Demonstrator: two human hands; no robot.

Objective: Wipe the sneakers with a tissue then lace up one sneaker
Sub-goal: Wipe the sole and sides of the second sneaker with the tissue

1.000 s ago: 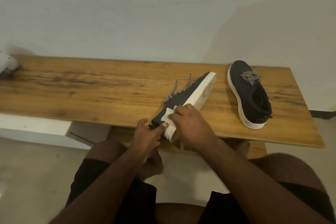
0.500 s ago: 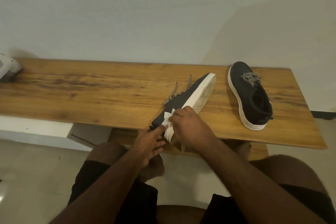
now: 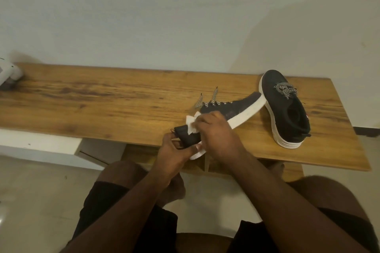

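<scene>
The black knit sneaker with a white rubber sole [image 3: 236, 111] lies tipped on its side at the near edge of the long wooden bench [image 3: 102, 104], heel overhanging. The left hand [image 3: 174, 150] grips that heel; the right hand [image 3: 218, 135] presses a crumpled white tissue [image 3: 191, 122] against the upper. Risk: a hard stroke could pull the sneaker off the edge, or snag the thin tissue on its loose striped laces [image 3: 207, 99].

The surface [image 3: 102, 104] is varnished wood with dark streaky grain and a soft sheen, both sneakers, near [image 3: 236, 109] and far right [image 3: 287, 113], are matt black knit cloth on smooth white rubber soles, the tissue [image 3: 191, 122] thin white paper.
</scene>
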